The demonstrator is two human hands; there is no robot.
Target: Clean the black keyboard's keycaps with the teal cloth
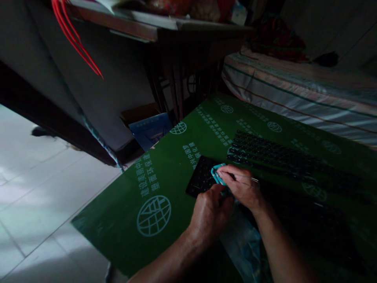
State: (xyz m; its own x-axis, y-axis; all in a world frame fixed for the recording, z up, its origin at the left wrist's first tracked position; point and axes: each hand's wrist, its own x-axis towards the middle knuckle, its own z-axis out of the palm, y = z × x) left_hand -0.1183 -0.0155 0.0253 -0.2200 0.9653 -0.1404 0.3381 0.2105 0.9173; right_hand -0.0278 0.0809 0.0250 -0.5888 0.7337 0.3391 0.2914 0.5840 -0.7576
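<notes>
A dark keyboard base (198, 179) with its keys off lies on the green board, its left end showing past my hands. My right hand (243, 186) is closed in a pinch on a teal cloth (217, 173), pressed against the base. A thin metal tool (247, 177), perhaps tweezers, is also in its grip and sticks out behind the fingers. My left hand (212, 210) is curled shut beside it, over the near edge of the base. Its fingertips are hidden, and the bluish cloth hangs down from between the hands.
Loose black keycaps (265, 151) stand in rows beyond the base. The green printed board (118, 220) is the work surface. Behind it are a wooden table (147, 33), a blue box (150, 127) and a bed (294, 90). Red cords (76, 43) hang at upper left.
</notes>
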